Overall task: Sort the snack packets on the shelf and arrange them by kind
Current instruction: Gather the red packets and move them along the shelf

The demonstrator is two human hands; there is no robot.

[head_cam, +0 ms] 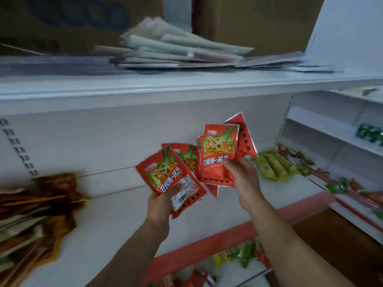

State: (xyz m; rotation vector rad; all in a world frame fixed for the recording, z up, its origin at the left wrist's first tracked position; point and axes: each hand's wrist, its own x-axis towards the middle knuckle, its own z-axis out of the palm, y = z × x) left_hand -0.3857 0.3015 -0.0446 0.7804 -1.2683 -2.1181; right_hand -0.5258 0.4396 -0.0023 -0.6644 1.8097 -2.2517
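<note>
Far left: a blurred pile of brown packets [35,206] is lying on the white shelf [116,224]. At centre, above the shelf, your left hand [160,206] is gripping a few red snack packets [167,175], thumb pressing on the front one; just beside it your right hand [243,177] is pinching a second red bunch [219,156], fanned upward and overlapping the first in view. Further right, yellow-green packets [271,165] are lying on the shelf near its back panel, and mixed packets [352,189] are trailing along the front edge.
</note>
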